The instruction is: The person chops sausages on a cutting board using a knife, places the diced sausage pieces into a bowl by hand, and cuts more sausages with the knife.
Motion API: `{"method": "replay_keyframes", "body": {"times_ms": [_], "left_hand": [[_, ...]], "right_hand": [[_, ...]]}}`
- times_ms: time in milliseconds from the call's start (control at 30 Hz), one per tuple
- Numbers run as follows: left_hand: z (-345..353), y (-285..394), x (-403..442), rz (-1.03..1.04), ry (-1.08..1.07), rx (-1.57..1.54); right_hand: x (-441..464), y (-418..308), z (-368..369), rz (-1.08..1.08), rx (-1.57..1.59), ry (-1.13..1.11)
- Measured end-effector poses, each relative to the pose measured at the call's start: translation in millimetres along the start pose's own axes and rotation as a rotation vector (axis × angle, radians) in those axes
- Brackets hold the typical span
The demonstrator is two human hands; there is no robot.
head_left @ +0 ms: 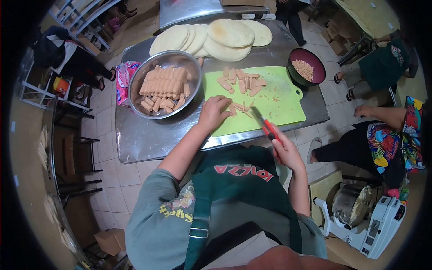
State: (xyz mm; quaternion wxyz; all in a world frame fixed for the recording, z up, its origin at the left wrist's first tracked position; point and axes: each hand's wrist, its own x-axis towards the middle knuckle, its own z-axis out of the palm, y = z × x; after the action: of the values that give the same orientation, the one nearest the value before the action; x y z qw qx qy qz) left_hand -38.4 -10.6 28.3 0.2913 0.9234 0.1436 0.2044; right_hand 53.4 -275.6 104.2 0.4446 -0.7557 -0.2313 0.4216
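My left hand (215, 112) rests on the near left part of the green cutting board (288, 108), fingers curled against a piece of sausage (232, 110). Thin sausage strips (243, 107) lie just right of my fingertips. In my right hand (286, 147) is a knife (269, 128) with a red and black handle, its blade pointing up and left over the strips. Farther up the board are halved sausages (245, 81) and small crumbs. Left of the board, a steel bowl (133, 90) holds stacked whole sausages (164, 81) and shorter pieces.
A dark bowl (294, 79) of diced sausage (303, 69) stands at the board's right. Round flatbreads (229, 36) line the table's far side. A pink package (123, 83) lies beside the steel bowl. Other people stand around; a mixer (360, 216) is at lower right.
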Motion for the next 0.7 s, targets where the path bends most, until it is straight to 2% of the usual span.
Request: {"method": "replay_keyframes", "body": {"times_ms": [67,133,167,233,333,467,533,667,700], "left_hand": [[2,-1,9,0.029,-0.055,-0.009],[8,-3,18,0.186,-0.02,0.059],[7,1,22,0.189,-0.022,0.061],[6,7,30,0.354,-0.117,0.101],[18,1,40,0.411,-0.251,-0.035],[13,8,37,0.32,-0.228,0.042],[16,4,32,0.143,-0.182,0.163],[17,4,28,0.129,-0.082,0.167],[18,2,28,0.211,0.0,0.165]], "right_hand": [[-2,-1,-6,-0.012,0.065,0.086],[-5,-5,-10,-0.013,0.094,0.11],[-6,-5,-11,-0.013,0.119,0.13],[-7,-5,-13,-0.011,0.135,0.146],[-9,-2,-15,-0.005,0.149,0.168],[-11,0,-17,-0.009,0.152,0.175],[-11,3,-19,-0.013,0.153,0.177],[-10,4,-19,-0.015,0.125,0.186],[-10,4,-19,-0.016,0.125,0.185]]}}
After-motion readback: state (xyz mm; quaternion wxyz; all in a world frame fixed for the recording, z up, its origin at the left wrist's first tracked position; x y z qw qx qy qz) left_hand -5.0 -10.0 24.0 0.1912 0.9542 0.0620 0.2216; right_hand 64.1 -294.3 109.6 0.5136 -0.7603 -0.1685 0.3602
